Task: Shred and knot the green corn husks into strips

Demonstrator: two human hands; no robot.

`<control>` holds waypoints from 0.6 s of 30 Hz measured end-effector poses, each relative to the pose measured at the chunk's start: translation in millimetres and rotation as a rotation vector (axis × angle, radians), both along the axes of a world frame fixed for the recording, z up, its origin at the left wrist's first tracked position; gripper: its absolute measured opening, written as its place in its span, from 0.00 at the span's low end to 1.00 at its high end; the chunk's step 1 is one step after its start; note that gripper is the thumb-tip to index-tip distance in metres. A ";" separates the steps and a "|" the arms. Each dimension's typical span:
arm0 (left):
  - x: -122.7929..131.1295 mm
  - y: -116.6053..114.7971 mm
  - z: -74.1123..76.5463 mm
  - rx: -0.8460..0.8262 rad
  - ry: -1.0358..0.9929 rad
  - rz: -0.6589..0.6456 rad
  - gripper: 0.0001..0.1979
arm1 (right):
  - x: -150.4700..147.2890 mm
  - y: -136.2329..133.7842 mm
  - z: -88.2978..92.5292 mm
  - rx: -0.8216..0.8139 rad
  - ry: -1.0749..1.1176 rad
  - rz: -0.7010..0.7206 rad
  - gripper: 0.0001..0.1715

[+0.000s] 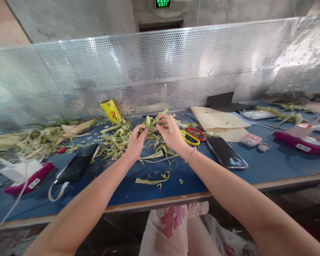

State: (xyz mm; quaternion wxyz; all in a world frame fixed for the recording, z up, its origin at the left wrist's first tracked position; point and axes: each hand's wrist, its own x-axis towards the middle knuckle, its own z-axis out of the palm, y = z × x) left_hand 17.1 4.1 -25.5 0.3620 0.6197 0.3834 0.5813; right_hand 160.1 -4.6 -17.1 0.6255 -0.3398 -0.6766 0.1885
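Note:
Above the middle of the blue table, my left hand (pixel 136 141) pinches a folded green leaf strip (pixel 148 122) between thumb and fingers. My right hand (pixel 172 134), with a thin bracelet at the wrist, is closed on the same leafy piece from the other side. Strips of the leaf stick up and out between the two hands. Beneath and left of them lies a heap of pale green plant scraps (pixel 117 140). Scissors with red and yellow handles (pixel 194 136) lie right beside my right hand, their blades partly hidden.
Left are a black phone (pixel 78 163), a magenta power strip (pixel 29 179) and dried leaves (pixel 48 138). A yellow can (pixel 111 111) leans near the perforated metal screen (pixel 160 71). Another phone (pixel 226 152), brown paper (pixel 220 119), a pink earphone case (pixel 251 139) and a second power strip (pixel 302 144) lie right.

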 end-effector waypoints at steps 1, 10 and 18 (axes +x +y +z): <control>0.3 -0.5 0.4 0.007 0.008 0.003 0.05 | -0.4 -0.1 -0.6 0.014 0.006 0.028 0.15; 1.9 -4.5 1.9 0.044 -0.020 -0.006 0.05 | 2.1 -17.8 7.5 0.313 -0.393 0.068 0.20; 6.6 -12.9 7.0 0.137 0.019 -0.137 0.10 | -5.5 -19.5 1.1 0.229 -0.606 0.099 0.29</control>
